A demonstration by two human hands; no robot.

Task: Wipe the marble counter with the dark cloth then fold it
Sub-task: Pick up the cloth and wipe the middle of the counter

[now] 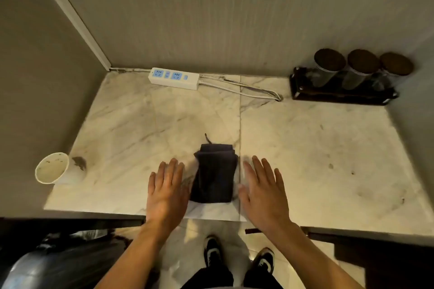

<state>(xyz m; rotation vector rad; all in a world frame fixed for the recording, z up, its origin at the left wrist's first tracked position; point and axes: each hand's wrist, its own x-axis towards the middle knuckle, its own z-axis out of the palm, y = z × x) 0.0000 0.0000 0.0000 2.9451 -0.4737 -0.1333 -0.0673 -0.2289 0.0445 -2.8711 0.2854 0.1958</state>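
Observation:
The dark cloth lies folded into a narrow rectangle on the marble counter, close to its front edge, with a small loop sticking out at its far end. My left hand is flat and open just left of the cloth, fingers spread, holding nothing. My right hand hovers open just right of the cloth, also holding nothing. Neither hand grips the cloth.
A white paper cup stands at the counter's left edge beside a dark stain. A white power strip with its cable lies along the back wall. A dark rack with three canisters sits back right. Walls enclose the counter.

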